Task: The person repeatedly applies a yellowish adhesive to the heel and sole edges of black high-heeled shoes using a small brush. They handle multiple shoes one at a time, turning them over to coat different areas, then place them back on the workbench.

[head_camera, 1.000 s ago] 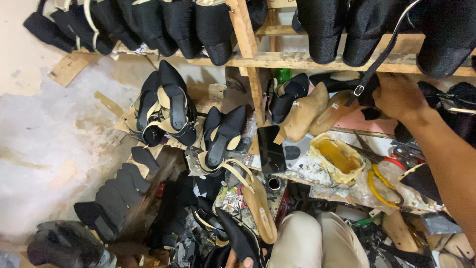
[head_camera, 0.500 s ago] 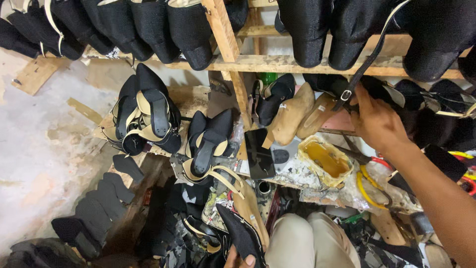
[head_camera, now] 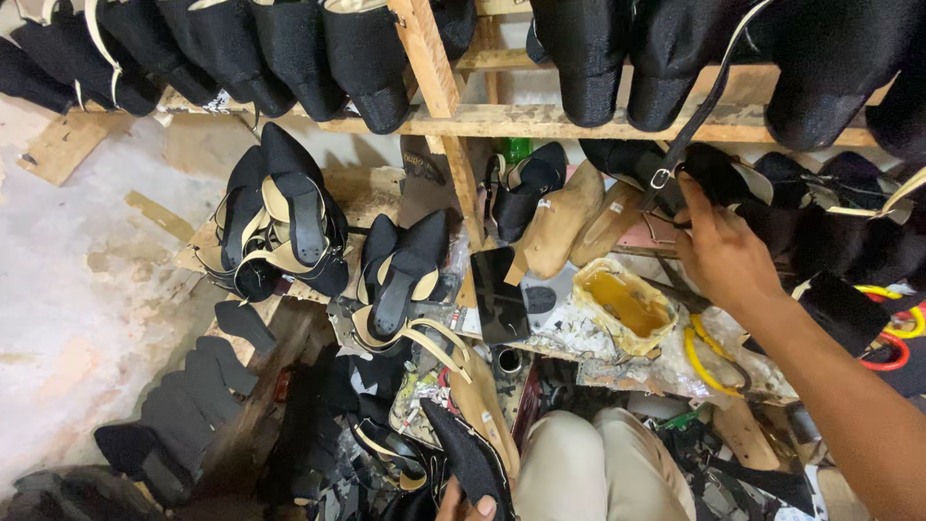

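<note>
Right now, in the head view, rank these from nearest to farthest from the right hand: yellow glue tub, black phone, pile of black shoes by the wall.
From the right hand:
1. Yellow glue tub, just left of it.
2. Black phone, further left, mid-bench.
3. Pile of black shoes, far left.

Dim, flat indoor light, brightest on the pale concrete floor [head_camera: 68,289] at nine o'clock; black shoes lose detail; edges bend slightly; focus mostly sharp.

Bare forearm, beige trousers [head_camera: 598,463]
</note>
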